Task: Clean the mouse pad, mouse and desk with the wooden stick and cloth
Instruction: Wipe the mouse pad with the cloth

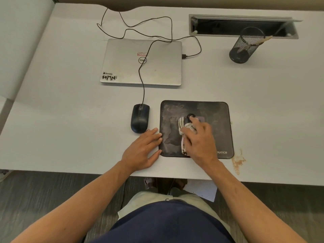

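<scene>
Head view: my right hand (pixel 198 137) is gripping the crumpled striped cloth (pixel 184 127) on the dusty black rectangular mouse pad (pixel 217 120). My left hand (pixel 143 149) is lying flat, steadying its edge beside the black corded mouse (pixel 139 120). I am judging the pad may slide, dragging dust onto the pale grey desk (pixel 70 120), already stained orange-brown (pixel 237 162). The thin wooden stick (pixel 263 40) is waiting in the black mesh cup (pixel 245 46).

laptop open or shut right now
Shut. The laptop lies flat on the desk with its silver lid down, logo and stickers facing up, and the mouse cable draped across it.
</scene>
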Tool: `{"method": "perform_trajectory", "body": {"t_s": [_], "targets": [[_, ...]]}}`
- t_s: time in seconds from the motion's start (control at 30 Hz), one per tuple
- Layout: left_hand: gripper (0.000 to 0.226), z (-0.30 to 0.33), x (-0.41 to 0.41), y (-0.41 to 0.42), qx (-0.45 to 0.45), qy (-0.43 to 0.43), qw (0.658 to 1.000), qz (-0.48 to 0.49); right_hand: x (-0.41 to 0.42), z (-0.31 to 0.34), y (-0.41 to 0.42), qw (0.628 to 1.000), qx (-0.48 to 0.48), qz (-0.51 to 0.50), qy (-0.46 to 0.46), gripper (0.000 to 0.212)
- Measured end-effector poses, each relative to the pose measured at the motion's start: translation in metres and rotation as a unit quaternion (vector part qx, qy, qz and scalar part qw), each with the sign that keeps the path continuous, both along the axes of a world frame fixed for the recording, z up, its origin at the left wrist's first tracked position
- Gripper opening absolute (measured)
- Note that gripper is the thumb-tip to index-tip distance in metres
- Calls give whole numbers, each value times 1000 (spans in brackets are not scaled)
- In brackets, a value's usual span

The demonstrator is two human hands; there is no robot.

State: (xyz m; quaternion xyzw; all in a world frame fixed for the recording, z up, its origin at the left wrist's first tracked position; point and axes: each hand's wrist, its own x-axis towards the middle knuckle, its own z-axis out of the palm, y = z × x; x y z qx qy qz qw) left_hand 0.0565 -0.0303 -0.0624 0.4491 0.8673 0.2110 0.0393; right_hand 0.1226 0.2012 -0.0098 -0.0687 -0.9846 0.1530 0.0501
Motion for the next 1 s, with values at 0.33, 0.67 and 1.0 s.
{"method": "perform_trajectory", "body": {"t_s": [0.33, 0.67, 1.0], "targets": [[57, 0, -2, 1, -36, -48, 998, 13, -37, -1, 22, 975, -189, -97, 71, 18], [55, -1, -3, 1, -40, -44, 998, 11, -40, 11, 5, 969, -238, 61, -20, 20], [57, 2, -4, 2, -35, -52, 998, 7, -29, 38, 35, 872, -466, 27, -146, 17]]}}
